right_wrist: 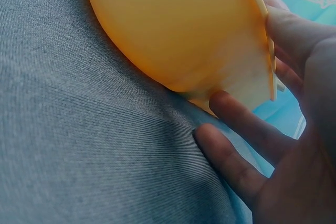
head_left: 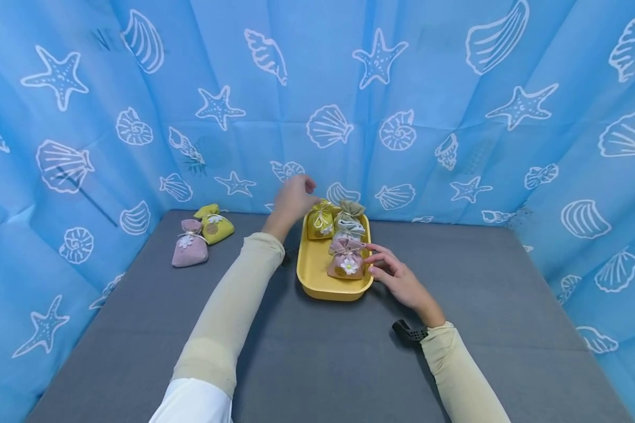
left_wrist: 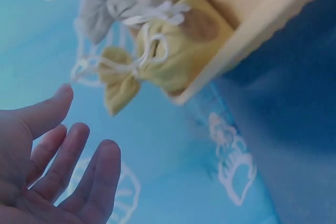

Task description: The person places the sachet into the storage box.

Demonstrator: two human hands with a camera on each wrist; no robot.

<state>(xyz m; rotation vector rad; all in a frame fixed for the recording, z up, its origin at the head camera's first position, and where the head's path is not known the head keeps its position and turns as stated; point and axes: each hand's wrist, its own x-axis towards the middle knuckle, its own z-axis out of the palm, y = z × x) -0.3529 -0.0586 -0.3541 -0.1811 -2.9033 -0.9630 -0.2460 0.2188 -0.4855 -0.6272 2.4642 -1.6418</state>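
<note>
A yellow tray (head_left: 312,264) stands at the middle back of the table with several small drawstring pouches in it. Among them are a yellow pouch (head_left: 320,221), a grey-green pouch (head_left: 352,208) and a pink pouch (head_left: 346,264) with a white flower. My left hand (head_left: 294,201) hovers by the yellow pouch's tied neck; the left wrist view shows its fingers spread and apart from the pouch (left_wrist: 178,51). Beside the tray's right wall, my right hand (head_left: 399,282) has loosely bent fingers, and in the right wrist view fingertips (right_wrist: 223,100) touch or nearly touch the outer wall.
On the left part of the grey table (head_left: 307,352) lie a lilac-pink pouch (head_left: 190,249) and another yellow pouch (head_left: 219,229), close together. A blue curtain (head_left: 317,94) with white shells and starfish hangs behind the table and along its sides.
</note>
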